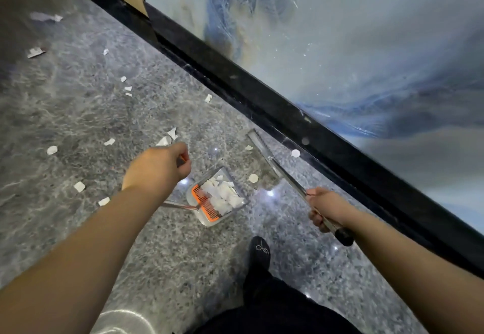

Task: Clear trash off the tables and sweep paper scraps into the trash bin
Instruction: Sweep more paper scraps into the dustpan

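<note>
While torn white paper scraps [79, 186] lie scattered over the glossy grey speckled stone floor [65, 103] to the left of the dustpan [217, 197], most of them are small, flat and ragged-edged. Just left of and above the dustpan, the left hand [159, 167] is curled into a fist around the top of a thin metal handle [178, 205]; most of that handle is hidden behind the wrist and forearm. Clear and boxy, the dustpan stands on the floor with an orange toothed comb [205, 206] along its near edge and a heap of white scraps inside. Right of the dustpan, two round white scraps sit near the broom head [258, 145], which is blurred and hard to make out. Further right, the right hand [327, 209] grips the shiny metal broom pole [288, 178] just above its black end cap. Below the dustpan shows a black shoe [259, 252]. Beyond the broom runs a black skirting strip [262, 98] under a blue-white marbled wall panel [366, 45].
</note>
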### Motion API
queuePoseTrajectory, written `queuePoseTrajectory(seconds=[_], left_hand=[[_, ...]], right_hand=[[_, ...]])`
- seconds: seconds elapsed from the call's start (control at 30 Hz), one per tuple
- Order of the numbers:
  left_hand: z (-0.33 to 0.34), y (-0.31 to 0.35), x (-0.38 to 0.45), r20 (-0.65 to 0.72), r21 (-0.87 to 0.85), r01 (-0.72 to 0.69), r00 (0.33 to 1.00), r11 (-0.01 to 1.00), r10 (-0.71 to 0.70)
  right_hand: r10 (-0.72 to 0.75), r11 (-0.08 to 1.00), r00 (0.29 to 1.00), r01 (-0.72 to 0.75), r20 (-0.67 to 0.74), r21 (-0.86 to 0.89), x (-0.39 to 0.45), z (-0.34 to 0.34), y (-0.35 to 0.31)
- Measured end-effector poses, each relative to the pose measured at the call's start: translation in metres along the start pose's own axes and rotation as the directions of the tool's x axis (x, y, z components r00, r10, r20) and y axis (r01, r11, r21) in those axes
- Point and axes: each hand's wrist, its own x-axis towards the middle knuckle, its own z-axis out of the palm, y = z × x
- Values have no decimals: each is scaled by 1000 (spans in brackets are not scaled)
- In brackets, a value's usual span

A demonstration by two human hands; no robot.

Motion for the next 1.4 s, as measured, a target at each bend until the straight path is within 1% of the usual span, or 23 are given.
queuePoseTrajectory(seconds=[0.13,0.23,0.37,0.5,0.6,0.77,0.9,1.03,1.13,1.23,1.3,1.37,1.4], left_hand=[[5,34,53,59,33,30,998,999,-32],[6,47,82,58,46,50,997,998,-52],[6,54,104,54,61,46,997,997,-50],[7,59,118,37,81,13,999,997,-16],[10,58,122,15,89,-4,1000,996,2],[15,38,121,-31,100,13,999,995,-10],[15,39,115,-25,120,0,1000,993,2],[13,47,111,14,126,11,1000,992,-13],[8,47,109,32,131,33,999,991,-38],[7,48,104,28,118,21,999,993,-25],[7,49,100,23,112,13,1000,994,-16],[7,50,95,22,127,24,999,992,-27],[7,48,93,17,124,22,1000,992,-24]], right_hand=[[12,1000,1000,-12,-21,15,29,-44,-25],[21,999,999,-20,-37,25,52,-72,-41],[36,999,997,-37,-68,-2,83,-95,-61],[19,998,996,-24,-91,-58,104,-105,-76],[-21,989,995,7,-96,-145,120,-109,-78],[8,976,996,-27,-88,-215,142,-99,-71],[48,972,998,-54,-29,-228,145,-72,-59],[15,942,999,-1,39,-336,130,-40,-46],[86,959,991,-53,107,-277,113,-24,-43],[26,962,988,17,155,-271,92,-9,-46],[-23,960,988,65,153,-273,80,0,-46],[-44,959,989,81,141,-271,74,8,-44],[-42,969,989,74,140,-236,72,11,-44]])
